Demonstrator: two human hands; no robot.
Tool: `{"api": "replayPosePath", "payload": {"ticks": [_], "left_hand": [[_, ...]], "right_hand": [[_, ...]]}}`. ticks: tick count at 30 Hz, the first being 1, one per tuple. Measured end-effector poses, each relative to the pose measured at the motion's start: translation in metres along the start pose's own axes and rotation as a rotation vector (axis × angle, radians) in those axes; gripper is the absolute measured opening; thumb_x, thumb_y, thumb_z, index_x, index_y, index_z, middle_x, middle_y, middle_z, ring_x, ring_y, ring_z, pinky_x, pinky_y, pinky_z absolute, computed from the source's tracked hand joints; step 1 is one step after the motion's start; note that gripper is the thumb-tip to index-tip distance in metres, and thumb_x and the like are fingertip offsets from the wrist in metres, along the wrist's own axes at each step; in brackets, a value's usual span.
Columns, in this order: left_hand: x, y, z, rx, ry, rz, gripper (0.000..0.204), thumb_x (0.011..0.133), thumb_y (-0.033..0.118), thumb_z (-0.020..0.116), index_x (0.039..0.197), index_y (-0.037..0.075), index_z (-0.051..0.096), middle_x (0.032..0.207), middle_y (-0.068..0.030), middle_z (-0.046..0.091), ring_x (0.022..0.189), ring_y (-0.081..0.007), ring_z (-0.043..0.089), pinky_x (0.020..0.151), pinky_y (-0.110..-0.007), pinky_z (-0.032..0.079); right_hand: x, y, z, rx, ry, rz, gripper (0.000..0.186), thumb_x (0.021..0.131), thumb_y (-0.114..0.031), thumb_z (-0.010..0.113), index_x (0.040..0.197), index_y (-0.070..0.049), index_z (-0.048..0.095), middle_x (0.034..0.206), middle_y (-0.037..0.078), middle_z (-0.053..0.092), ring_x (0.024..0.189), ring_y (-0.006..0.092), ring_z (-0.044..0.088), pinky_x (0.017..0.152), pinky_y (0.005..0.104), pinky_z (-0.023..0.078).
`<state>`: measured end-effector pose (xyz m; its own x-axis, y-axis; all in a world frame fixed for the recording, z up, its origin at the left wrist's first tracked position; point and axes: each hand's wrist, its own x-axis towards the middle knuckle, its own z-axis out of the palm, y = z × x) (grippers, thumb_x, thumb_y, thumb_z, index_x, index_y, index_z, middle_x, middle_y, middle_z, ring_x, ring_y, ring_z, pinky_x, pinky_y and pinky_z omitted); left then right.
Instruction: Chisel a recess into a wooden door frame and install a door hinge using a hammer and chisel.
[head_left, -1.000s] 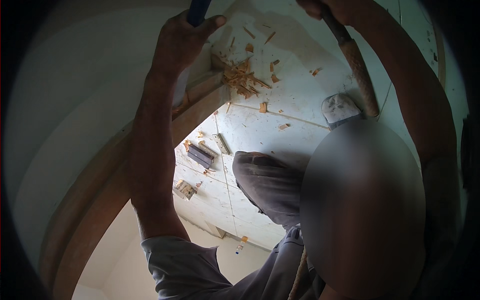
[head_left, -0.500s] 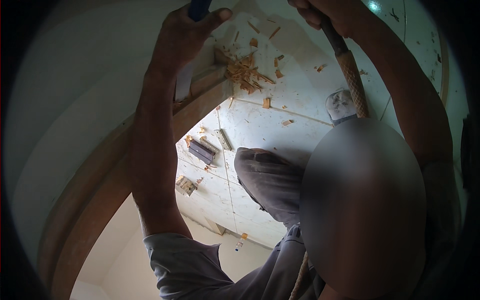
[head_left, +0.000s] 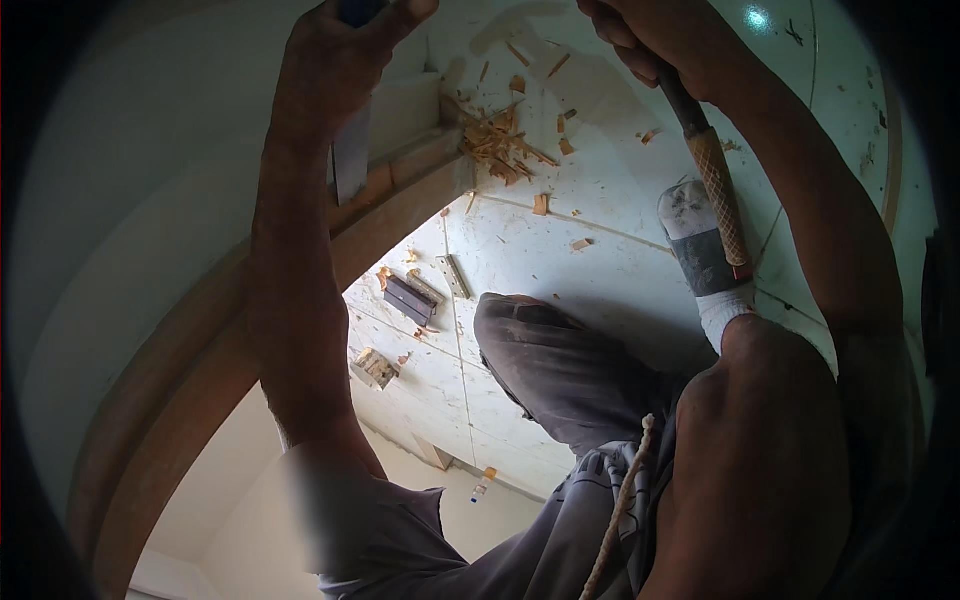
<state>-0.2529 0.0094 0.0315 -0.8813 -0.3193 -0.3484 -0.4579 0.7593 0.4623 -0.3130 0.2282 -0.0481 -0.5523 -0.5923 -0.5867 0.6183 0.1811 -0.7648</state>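
Observation:
My left hand (head_left: 335,75) is at the top of the view, closed round the blue handle (head_left: 358,10) of a chisel. Below the fist the flat metal chisel blade (head_left: 351,158) points down, its end at the edge of a brown wooden door frame (head_left: 400,215). Beside the blade, a reddish, rough patch (head_left: 378,185) shows in the wood. At the upper right my right hand (head_left: 665,45) grips the dark shaft of a tool with a tan, cross-patterned handle (head_left: 718,185). The tool's head is hidden or out of view.
Wood shavings (head_left: 498,145) are heaped by the frame's foot and scattered over pale floor tiles. On the floor lie a dark block (head_left: 410,300), a narrow metal plate with holes (head_left: 453,277) and a whitish chunk (head_left: 374,369). My bent legs (head_left: 560,370) and shod foot (head_left: 690,225) are close by.
My left hand has shifted left and slightly up, and more of the chisel blade shows. The right hand's tool sits slightly further right and lower.

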Motion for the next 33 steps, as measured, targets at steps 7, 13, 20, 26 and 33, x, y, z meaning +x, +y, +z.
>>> {"api": "replayPosePath", "payload": {"ticks": [7, 13, 20, 26, 33], "left_hand": [[-0.003, 0.007, 0.003, 0.094, 0.014, 0.100, 0.050, 0.078, 0.053, 0.073, 0.068, 0.008, 0.053, 0.054, 0.0043, 0.044, 0.050, -0.0067, 0.041, 0.044, -0.026, 0.035], [-0.003, 0.008, 0.009, 0.136, -0.037, 0.105, 0.053, 0.077, 0.055, 0.073, 0.068, 0.007, 0.052, 0.057, 0.0041, 0.043, 0.053, -0.0075, 0.040, 0.045, -0.027, 0.034], [0.000, 0.004, 0.018, 0.166, -0.065, 0.128, 0.054, 0.076, 0.057, 0.072, 0.068, 0.008, 0.051, 0.056, 0.0040, 0.042, 0.052, -0.0075, 0.039, 0.045, -0.028, 0.034], [0.004, 0.001, 0.008, 0.122, -0.036, 0.087, 0.054, 0.076, 0.057, 0.072, 0.065, 0.010, 0.048, 0.055, 0.0048, 0.041, 0.050, -0.0066, 0.038, 0.044, -0.027, 0.034], [0.007, -0.006, 0.004, 0.068, -0.076, 0.072, 0.054, 0.076, 0.058, 0.072, 0.063, 0.011, 0.048, 0.053, 0.0048, 0.041, 0.047, -0.0057, 0.038, 0.041, -0.026, 0.033]], "right_hand": [[0.000, -0.001, -0.006, 0.032, 0.024, -0.028, 0.042, 0.097, -0.039, 0.049, 0.063, -0.015, 0.042, 0.048, -0.004, 0.035, 0.036, 0.0089, 0.028, 0.035, 0.0284, 0.027], [-0.002, 0.001, -0.013, 0.193, 0.028, -0.122, 0.042, 0.097, -0.039, 0.049, 0.063, -0.015, 0.043, 0.048, -0.005, 0.034, 0.035, 0.0088, 0.028, 0.035, 0.0275, 0.028], [-0.008, -0.017, -0.022, -0.016, -0.031, -0.207, 0.040, 0.096, -0.038, 0.051, 0.065, -0.013, 0.045, 0.049, -0.005, 0.038, 0.034, 0.0071, 0.030, 0.032, 0.0255, 0.026], [-0.018, -0.034, -0.018, 0.270, 0.057, -0.225, 0.039, 0.094, -0.039, 0.053, 0.066, -0.012, 0.046, 0.048, -0.004, 0.039, 0.034, 0.0076, 0.031, 0.032, 0.0262, 0.027], [-0.022, -0.043, -0.019, -0.014, 0.132, -0.326, 0.036, 0.093, -0.037, 0.054, 0.068, -0.012, 0.047, 0.048, -0.004, 0.041, 0.034, 0.0078, 0.036, 0.033, 0.0255, 0.027]]}}
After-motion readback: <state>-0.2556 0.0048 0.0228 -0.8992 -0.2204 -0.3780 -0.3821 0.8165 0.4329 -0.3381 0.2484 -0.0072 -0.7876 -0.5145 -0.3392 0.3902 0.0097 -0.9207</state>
